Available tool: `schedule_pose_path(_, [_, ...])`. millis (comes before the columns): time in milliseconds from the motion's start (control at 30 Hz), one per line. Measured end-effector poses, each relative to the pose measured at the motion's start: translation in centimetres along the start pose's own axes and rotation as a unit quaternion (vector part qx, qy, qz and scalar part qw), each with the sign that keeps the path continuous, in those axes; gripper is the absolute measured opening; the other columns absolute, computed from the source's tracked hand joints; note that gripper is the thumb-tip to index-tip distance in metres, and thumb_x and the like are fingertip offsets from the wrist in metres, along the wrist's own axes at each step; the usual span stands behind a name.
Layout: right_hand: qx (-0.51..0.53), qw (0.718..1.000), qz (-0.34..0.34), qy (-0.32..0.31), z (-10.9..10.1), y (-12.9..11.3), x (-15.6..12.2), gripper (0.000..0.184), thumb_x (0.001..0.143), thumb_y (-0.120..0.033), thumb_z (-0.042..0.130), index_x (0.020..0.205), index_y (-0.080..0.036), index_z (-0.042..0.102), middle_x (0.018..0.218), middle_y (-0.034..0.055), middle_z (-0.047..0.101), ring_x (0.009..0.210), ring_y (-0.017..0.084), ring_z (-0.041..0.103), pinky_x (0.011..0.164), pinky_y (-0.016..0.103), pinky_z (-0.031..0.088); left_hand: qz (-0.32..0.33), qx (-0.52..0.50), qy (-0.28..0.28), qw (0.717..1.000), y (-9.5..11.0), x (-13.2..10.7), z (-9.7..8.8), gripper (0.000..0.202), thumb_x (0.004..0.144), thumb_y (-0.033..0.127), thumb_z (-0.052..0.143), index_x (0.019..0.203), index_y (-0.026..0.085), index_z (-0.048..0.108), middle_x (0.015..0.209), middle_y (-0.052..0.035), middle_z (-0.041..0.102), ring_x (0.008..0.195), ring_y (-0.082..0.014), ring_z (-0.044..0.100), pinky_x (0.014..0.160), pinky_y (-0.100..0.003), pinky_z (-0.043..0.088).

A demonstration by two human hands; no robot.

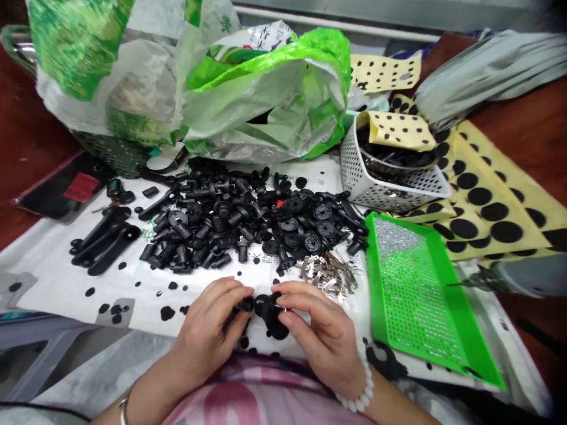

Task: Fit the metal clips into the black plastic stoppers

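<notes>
Close to the table's front edge, my left hand (215,321) is closed on a small black plastic part (247,304) between thumb and fingers. My right hand (316,324) pinches a larger, rounded black plastic piece (269,316) right beside it. The two parts are close together; whether they touch I cannot tell. Behind my hands lies a wide heap of black plastic parts (217,218), among them short cylinders and round discs. Small metal clips (330,274) form a pile just beyond my right hand. Several long black handles (113,248) lie at the left.
On the right stands a green perforated tray (481,348) with tiny silvery pieces. A white basket (354,171) with black parts is behind it, near yellow sheets (496,183) of black dots. Green-and-white plastic bags (266,118) line the back. A screwdriver-like tool (522,277) points in from the right.
</notes>
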State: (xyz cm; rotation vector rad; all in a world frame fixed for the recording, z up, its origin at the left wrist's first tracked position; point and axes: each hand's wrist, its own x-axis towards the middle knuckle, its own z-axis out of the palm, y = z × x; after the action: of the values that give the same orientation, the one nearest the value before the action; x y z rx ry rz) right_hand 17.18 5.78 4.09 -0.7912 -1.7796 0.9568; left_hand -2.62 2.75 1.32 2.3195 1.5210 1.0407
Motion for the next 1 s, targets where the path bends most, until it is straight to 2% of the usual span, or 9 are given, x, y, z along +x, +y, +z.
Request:
schedule_pose_path(167, [-0.026,0.999,-0.023,-0.020,0.1,0.1,0.0,0.023,0.082,-0.006,0.056,0.101,-0.017,0.062,0.102,0.0105,0.066,0.095,0.019,0.062,0.080,0.032,0.054,-0.002,-0.011,-0.014,1.000,0.4,0.3,0.1,0.025,0.084,0.008,0.049,0.108,0.015,0.053,0.100,-0.0096,0.057,0.099,-0.0193,0.053,0.082,-0.030,0.049])
schedule_pose_path(333, [-0.076,0.993,-0.066,-0.060,0.3,0.4,-0.2,0.021,0.082,-0.008,0.058,0.101,-0.015,0.063,0.104,0.0134,0.065,0.097,0.020,0.062,0.081,0.032,0.055,0.050,-0.039,-0.025,0.998,0.6,0.7,0.1,0.031,0.084,0.003,0.047,0.112,0.015,0.052,0.099,-0.0085,0.057,0.099,-0.0183,0.053,0.089,-0.032,0.046])
schedule_pose_path(567, [-0.027,0.999,-0.004,-0.032,-0.1,0.8,0.4,0.018,0.085,-0.012,0.056,0.100,-0.019,0.061,0.101,0.0087,0.065,0.093,0.018,0.063,0.080,0.031,0.054,0.013,-0.071,-0.060,0.996,0.6,1.4,0.3,0.034,0.087,0.010,0.048,0.120,0.019,0.048,0.106,-0.0070,0.061,0.096,-0.0140,0.060,0.084,-0.023,0.050])
schedule_pose_path(667, [-0.097,0.993,-0.041,-0.058,-0.6,1.0,0.4,0.030,0.085,-0.021,0.059,0.114,-0.017,0.054,0.107,0.0114,0.064,0.097,0.020,0.062,0.084,0.034,0.053,-0.011,-0.073,-0.062,0.995,0.8,1.6,0.5,0.033,0.087,0.013,0.049,0.119,0.019,0.049,0.100,-0.0058,0.066,0.089,-0.0145,0.063,0.080,-0.024,0.053])
schedule_pose_path(767, [-0.189,0.973,-0.088,-0.102,-1.0,1.0,0.1,0.043,0.084,-0.029,0.060,0.122,-0.013,0.049,0.110,0.0145,0.064,0.102,0.023,0.061,0.086,0.037,0.052,-0.030,-0.084,-0.059,0.994,1.0,1.8,0.7,0.030,0.085,0.012,0.049,0.114,0.020,0.053,0.098,-0.0059,0.068,0.088,-0.0164,0.065,0.079,-0.027,0.054])
schedule_pose_path(867, [-0.243,0.957,-0.099,-0.126,-1.3,1.0,-0.2,0.040,0.087,-0.025,0.055,0.124,-0.012,0.048,0.111,0.0153,0.064,0.103,0.023,0.061,0.084,0.037,0.054,-0.038,-0.110,-0.063,0.991,1.1,2.1,0.7,0.028,0.084,0.011,0.049,0.110,0.019,0.056,0.099,-0.0066,0.068,0.091,-0.0175,0.065,0.080,-0.028,0.054])
schedule_pose_path(1000, [-0.253,0.952,-0.107,-0.135,-1.6,1.1,-0.3,0.044,0.088,-0.023,0.052,0.129,-0.011,0.044,0.117,0.0166,0.061,0.107,0.023,0.059,0.086,0.038,0.053,-0.028,-0.136,-0.070,0.988,1.0,2.2,0.7,0.026,0.087,0.014,0.049,0.111,0.019,0.058,0.100,-0.0074,0.067,0.092,-0.0169,0.064,0.080,-0.026,0.054])
